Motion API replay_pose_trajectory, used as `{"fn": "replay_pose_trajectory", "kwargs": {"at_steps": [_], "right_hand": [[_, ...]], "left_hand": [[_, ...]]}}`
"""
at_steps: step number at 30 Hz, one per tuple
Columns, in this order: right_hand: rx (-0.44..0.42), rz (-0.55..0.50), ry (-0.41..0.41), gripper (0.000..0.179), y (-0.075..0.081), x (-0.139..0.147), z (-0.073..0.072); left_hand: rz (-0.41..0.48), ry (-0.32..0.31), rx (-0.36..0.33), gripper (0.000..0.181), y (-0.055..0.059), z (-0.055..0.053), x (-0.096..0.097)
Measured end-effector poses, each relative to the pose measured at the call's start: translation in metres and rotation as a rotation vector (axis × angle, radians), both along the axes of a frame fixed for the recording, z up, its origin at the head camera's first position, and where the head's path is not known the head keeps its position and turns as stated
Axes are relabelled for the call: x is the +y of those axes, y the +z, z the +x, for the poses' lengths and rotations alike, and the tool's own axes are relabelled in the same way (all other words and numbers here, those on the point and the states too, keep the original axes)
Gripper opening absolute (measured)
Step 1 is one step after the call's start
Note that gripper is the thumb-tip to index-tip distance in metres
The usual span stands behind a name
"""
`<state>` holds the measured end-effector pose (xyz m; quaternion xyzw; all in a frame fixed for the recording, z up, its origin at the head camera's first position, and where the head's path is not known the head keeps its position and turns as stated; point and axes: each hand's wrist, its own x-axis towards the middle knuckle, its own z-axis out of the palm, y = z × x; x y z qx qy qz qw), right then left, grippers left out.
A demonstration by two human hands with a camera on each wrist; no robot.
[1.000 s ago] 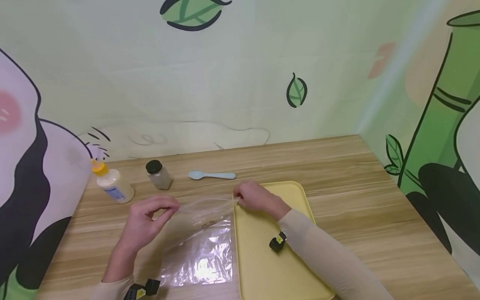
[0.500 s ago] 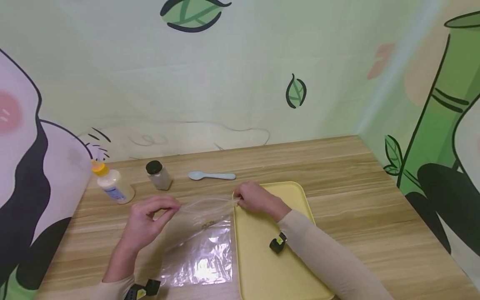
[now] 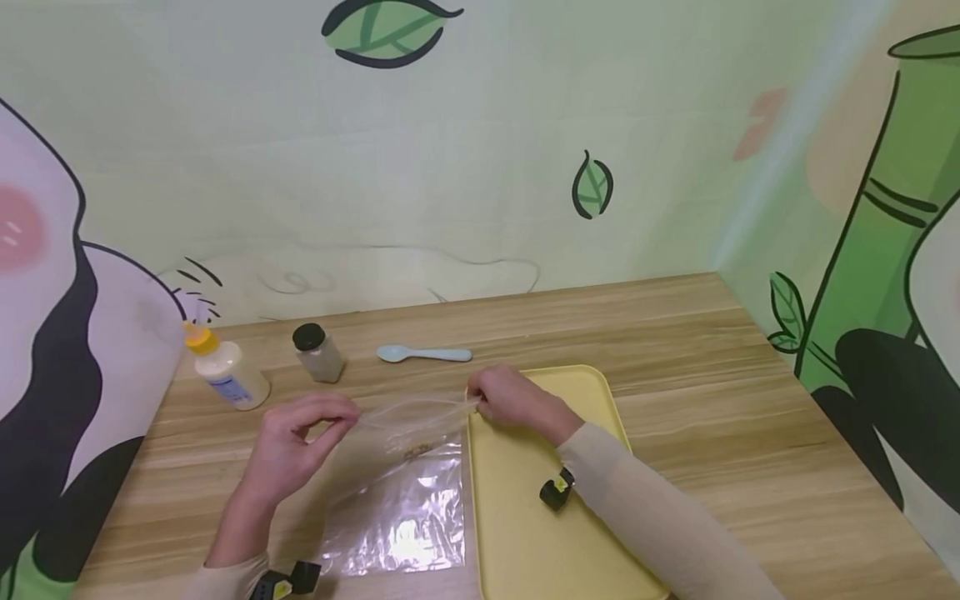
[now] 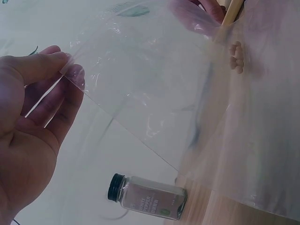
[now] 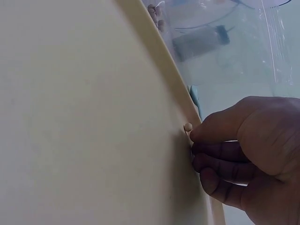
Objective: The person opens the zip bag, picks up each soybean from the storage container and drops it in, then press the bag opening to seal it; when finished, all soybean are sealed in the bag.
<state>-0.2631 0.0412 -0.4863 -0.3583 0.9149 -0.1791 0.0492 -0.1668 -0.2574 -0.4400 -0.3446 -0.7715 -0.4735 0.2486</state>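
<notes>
A clear zip bag (image 3: 397,521) hangs between both hands, its mouth slightly parted and its lower part over the table. My left hand (image 3: 292,442) pinches its upper left corner between thumb and fingers. At the other end, my right hand (image 3: 517,404) pinches the bag's right corner above the yellow tray (image 3: 540,533). Several small tan pieces, like nuts or beans (image 4: 236,57), show through the plastic. One small round tan piece (image 5: 188,126) sits by the right thumb tip in the right wrist view; whether the fingers touch it I cannot tell.
Behind the bag lies a light blue spoon (image 3: 423,353). A black-capped jar labelled white pepper (image 3: 318,354) stands left of it. Farther left is a bottle with a yellow nozzle cap (image 3: 228,372). A painted wall (image 3: 480,167) rises behind the wooden table (image 3: 675,350).
</notes>
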Motion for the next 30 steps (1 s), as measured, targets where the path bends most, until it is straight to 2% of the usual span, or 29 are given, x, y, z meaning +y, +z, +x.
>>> {"fn": "replay_pose_trajectory", "kwargs": {"at_steps": [8, 16, 23, 30], "right_hand": [[0.002, 0.003, 0.006, 0.017, 0.001, 0.000, 0.003], [-0.037, -0.025, -0.011, 0.015, 0.009, 0.000, 0.003], [-0.021, -0.044, -0.007, 0.012, 0.017, 0.002, 0.006], [0.017, -0.109, 0.007, 0.011, 0.025, 0.005, 0.008]], "left_hand": [[-0.016, 0.006, -0.025, 0.033, 0.003, 0.004, 0.000], [-0.011, -0.001, -0.035, 0.034, 0.004, 0.003, -0.001], [-0.006, 0.014, 0.012, 0.037, 0.000, 0.001, -0.002], [0.003, 0.009, 0.006, 0.038, 0.001, 0.000, -0.001]]}}
